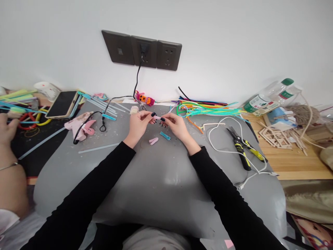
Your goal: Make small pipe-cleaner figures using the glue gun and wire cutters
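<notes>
The left hand (138, 124) and the right hand (176, 125) meet over the middle of the grey mat (161, 180). Together they pinch a small pink piece (157, 118) by its 2 ends, with the fingertips closed tight on it. The piece is short and thin, light pink, and it lies sideways, its long side running from left to right. It sits up off the mat, between both hands.

Just below the hands, another pink bit (153, 140) and a short blue bit (165, 135) lie on the mat. A pink glue gun (81, 125) lies to the left. Black and yellow cutters (243, 147) lie to the right, beside a white cord (223, 139).
</notes>
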The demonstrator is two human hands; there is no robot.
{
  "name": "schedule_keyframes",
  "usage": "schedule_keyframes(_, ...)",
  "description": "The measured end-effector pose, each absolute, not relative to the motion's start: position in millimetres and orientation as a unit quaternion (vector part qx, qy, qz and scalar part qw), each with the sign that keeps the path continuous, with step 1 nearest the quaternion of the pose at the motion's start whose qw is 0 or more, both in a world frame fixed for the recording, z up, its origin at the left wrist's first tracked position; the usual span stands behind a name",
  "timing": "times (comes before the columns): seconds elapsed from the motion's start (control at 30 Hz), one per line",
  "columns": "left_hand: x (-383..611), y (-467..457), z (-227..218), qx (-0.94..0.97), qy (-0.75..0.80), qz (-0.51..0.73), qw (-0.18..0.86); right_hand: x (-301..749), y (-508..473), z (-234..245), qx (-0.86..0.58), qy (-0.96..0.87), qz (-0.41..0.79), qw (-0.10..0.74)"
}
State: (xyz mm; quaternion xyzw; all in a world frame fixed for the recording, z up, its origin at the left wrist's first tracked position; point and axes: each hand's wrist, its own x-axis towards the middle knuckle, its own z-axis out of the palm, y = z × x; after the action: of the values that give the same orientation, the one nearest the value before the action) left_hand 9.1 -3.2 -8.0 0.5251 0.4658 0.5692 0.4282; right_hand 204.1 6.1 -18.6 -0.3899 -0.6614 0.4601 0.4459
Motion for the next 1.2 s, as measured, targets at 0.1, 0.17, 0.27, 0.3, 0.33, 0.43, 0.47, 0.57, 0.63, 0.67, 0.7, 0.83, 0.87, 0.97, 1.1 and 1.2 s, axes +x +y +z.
schedule_keyframes(0.1, 11.3, -3.9, -8.1, 0.523, 0.466, 0.569, 0.431, 204.0, 7.0, -19.7, -0.39, -0.659, 0.459, 0.45)
schedule_keyframes(0.17, 12.1, -4.0, -8.3, 0.52, 0.465, 0.569, 0.435, 203.7, 6.8, -19.5, -0.394, -0.66, 0.452, 0.452)
schedule_keyframes(0.27, 11.4, -3.7, -8.7, 0.52, 0.46, 0.569, 0.441, 202.9, 5.7, -17.6, -0.397, -0.653, 0.448, 0.463)
schedule_keyframes(0.3, 10.9, -3.6, -8.8, 0.52, 0.459, 0.569, 0.442, 202.8, 5.5, -17.0, -0.394, -0.648, 0.453, 0.468)
schedule_keyframes(0.33, 10.4, -3.4, -9.0, 0.52, 0.459, 0.569, 0.442, 202.9, 5.6, -16.6, -0.389, -0.641, 0.461, 0.474)
schedule_keyframes(0.43, 9.6, -2.8, -9.9, 0.524, 0.459, 0.568, 0.438, 204.7, 8.5, -17.8, -0.381, -0.623, 0.489, 0.478)
schedule_keyframes(0.47, 9.8, -2.6, -10.4, 0.527, 0.459, 0.566, 0.438, 205.7, 10.0, -18.8, -0.382, -0.619, 0.493, 0.477)
schedule_keyframes(0.57, 10.7, -2.4, -12.1, 0.54, 0.458, 0.553, 0.439, 208.6, 14.2, -22.2, -0.39, -0.608, 0.497, 0.481)
schedule_keyframes(0.63, 10.9, -2.5, -13.4, 0.555, 0.457, 0.542, 0.435, 209.2, 15.0, -23.3, -0.394, -0.595, 0.498, 0.492)
schedule_keyframes(0.67, 10.7, -2.6, -14.0, 0.563, 0.458, 0.538, 0.43, 208.9, 14.5, -23.3, -0.395, -0.591, 0.499, 0.496)
schedule_keyframes(0.7, 10.5, -2.8, -14.4, 0.57, 0.459, 0.534, 0.423, 208.3, 13.4, -23.0, -0.395, -0.591, 0.496, 0.498)
schedule_keyframes(0.83, 9.1, -3.8, -14.8, 0.589, 0.473, 0.53, 0.385, 204.5, 6.5, -20.1, -0.397, -0.637, 0.441, 0.492)
schedule_keyframes(0.87, 8.9, -4.2, -14.4, 0.592, 0.478, 0.53, 0.375, 203.9, 5.0, -19.4, -0.399, -0.655, 0.418, 0.487)
schedule_keyframes(0.97, 8.6, -5.4, -12.7, 0.598, 0.49, 0.526, 0.354, 203.6, 2.5, -18.2, -0.401, -0.698, 0.36, 0.471)
schedule_keyframes(1.1, 8.4, -6.3, -10.8, 0.607, 0.496, 0.518, 0.342, 205.0, 2.5, -17.3, -0.385, -0.735, 0.334, 0.447)
schedule_keyframes(1.2, 8.2, -6.1, -10.6, 0.61, 0.495, 0.517, 0.341, 205.5, 2.5, -16.2, -0.379, -0.743, 0.332, 0.441)
